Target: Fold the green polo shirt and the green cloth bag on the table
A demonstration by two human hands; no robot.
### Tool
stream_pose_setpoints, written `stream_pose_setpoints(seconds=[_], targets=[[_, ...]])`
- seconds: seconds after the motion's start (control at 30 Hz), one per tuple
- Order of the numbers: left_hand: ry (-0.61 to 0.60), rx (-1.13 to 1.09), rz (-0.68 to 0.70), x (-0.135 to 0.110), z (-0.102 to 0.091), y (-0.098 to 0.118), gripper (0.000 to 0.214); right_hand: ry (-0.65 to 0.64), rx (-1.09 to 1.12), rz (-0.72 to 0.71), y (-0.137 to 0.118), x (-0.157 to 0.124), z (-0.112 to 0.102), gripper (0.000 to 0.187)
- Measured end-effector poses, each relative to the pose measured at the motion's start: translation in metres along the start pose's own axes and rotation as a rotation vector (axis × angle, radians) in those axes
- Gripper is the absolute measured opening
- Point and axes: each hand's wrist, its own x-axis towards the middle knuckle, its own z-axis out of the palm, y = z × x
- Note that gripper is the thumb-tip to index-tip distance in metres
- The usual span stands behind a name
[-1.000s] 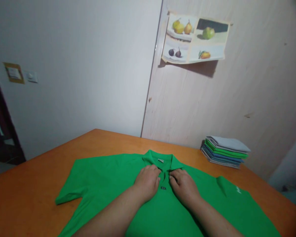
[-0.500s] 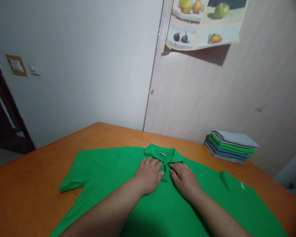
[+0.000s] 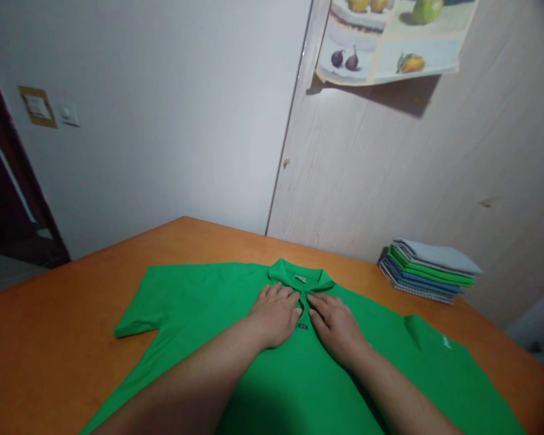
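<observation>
A green polo shirt lies spread face up on the orange table, its collar towards the wall. My left hand rests on the shirt just left of the button placket, fingers stretched forward and flat. My right hand lies just right of the placket, fingers flat and pointing at the collar. A dark button shows between the two hands. Neither hand holds anything.
A stack of folded clothes in grey, green and blue sits at the table's far right by the wooden wall. A fruit poster hangs above. A light switch and a dark doorway are on the left.
The camera has tipped down and shifted slightly, so the poster sits higher in view. Both hands have crept a little towards the collar, fingers flatter on the shirt.
</observation>
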Motion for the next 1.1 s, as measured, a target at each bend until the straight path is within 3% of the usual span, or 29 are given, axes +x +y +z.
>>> stream_pose_setpoints(seconds=[0.4, 0.57, 0.77, 0.83, 1.0, 1.1], targets=[[-0.004, -0.022, -0.003, -0.001, -0.001, 0.0, 0.049, -0.089, -0.11, 0.047, -0.008, -0.002, -0.002, 0.05], [0.072, -0.024, -0.013, -0.001, -0.003, 0.001, 0.039, -0.149, -0.091, 0.066, -0.008, -0.002, -0.002, 0.054], [0.164, -0.027, -0.321, 0.006, -0.015, -0.003, 0.025, -0.206, -0.08, 0.1, -0.01, -0.002, -0.003, 0.062], [0.191, -0.029, -0.362, 0.006, -0.018, -0.005, 0.024, -0.221, -0.078, 0.116, -0.012, -0.002, -0.004, 0.066], [0.268, -0.05, -0.175, 0.001, -0.017, 0.002, 0.023, -0.253, -0.079, 0.132, -0.015, -0.002, -0.005, 0.068], [0.189, -0.094, 0.013, -0.003, -0.012, 0.01, 0.033, -0.25, -0.07, 0.133, -0.014, -0.002, -0.004, 0.065]])
